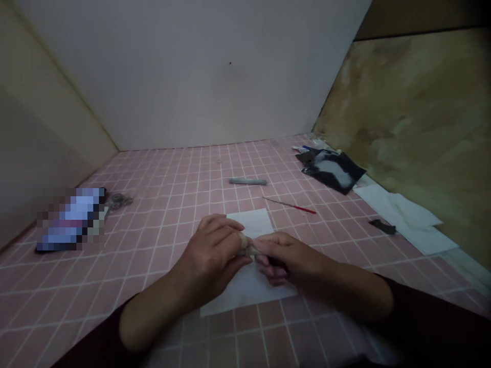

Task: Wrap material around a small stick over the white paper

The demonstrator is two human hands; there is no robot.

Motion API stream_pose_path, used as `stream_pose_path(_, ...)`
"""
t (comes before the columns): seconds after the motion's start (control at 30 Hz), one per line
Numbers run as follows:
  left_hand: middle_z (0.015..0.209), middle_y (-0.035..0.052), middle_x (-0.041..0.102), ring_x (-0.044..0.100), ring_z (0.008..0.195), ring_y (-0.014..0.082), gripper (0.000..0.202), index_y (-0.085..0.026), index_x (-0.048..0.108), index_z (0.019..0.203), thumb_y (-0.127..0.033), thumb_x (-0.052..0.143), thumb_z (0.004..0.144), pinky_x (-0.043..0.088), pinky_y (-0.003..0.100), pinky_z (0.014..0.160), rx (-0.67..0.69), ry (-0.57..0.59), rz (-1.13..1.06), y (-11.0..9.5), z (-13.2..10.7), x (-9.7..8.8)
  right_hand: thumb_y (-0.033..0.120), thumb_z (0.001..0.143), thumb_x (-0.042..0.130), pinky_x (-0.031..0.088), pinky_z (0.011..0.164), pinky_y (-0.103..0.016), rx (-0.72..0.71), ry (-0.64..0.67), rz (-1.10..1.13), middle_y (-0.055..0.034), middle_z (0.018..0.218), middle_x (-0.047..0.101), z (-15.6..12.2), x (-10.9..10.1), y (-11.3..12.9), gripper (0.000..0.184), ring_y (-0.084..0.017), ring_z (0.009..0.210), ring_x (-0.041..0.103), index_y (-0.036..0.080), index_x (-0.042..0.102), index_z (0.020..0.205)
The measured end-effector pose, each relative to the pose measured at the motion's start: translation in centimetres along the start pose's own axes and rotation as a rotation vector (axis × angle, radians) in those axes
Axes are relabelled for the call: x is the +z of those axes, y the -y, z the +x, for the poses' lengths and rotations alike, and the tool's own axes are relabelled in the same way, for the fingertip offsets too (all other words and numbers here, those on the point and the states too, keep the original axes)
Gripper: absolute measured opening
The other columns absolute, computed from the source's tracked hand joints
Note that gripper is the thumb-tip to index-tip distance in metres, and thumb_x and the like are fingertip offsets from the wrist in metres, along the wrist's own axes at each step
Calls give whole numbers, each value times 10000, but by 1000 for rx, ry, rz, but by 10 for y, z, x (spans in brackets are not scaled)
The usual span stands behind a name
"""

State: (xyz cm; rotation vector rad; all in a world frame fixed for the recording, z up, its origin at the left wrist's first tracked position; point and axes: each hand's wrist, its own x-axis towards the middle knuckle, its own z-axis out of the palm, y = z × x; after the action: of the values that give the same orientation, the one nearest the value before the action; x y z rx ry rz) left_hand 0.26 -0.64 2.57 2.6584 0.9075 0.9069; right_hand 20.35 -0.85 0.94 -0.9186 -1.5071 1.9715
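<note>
Between my two hands is a small greyish-beige piece point(251, 250), mostly covered by the fingers; its kind cannot be made out. My left hand point(215, 248) closes on its left end with thumb and fingers. From the other side, my right hand point(280, 253) pinches it, thumb on top and fingers curled below. Both hands are over a white sheet of paper point(249, 294). Beyond them lies a grey-green bar point(247, 181). A thin tool with a red handle point(303, 209) rests to the right of the bar.
A phone point(72, 220) with a blurred screen lies at the left, beside a small grey coiled heap point(120, 200). At the right are a black plastic packet point(333, 171), white papers point(410, 220) and a dark scrap point(382, 227). Walls border the pink checked surface point(172, 179).
</note>
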Motion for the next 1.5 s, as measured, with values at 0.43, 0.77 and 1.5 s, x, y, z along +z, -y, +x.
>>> stream_pose_path(0.43, 750, 3, 635, 567, 669, 135, 145, -173, 634, 869, -283, 656, 776, 437, 242, 608, -588, 366, -789, 10, 5, -15, 169, 940, 346, 333, 579, -297, -733, -157, -1343, -66, 679, 528, -3, -6, 2, 292, -168, 646, 442, 158, 523, 708)
stream_pose_path(0.77, 838, 33, 663, 598, 952, 203, 30, -175, 574, 860, -200, 572, 877, 371, 406, 940, -69, 87, -108, -7, -1, -6, 436, 899, 404, 261, 415, -207, 117, 11, -44, 63, 452, 393, 1, -2, 3, 390, -61, 376, 290, 179, 463, 611)
stream_pose_path(1.5, 682, -15, 550, 501, 625, 119, 259, -156, 533, 773, -364, 499, 923, 376, 253, 604, -160, 440, -233, 4, 3, -20, 180, 931, 370, 291, 574, -286, -701, -114, -1237, -26, 669, 485, -7, -1, 6, 260, -140, 618, 403, 159, 490, 701)
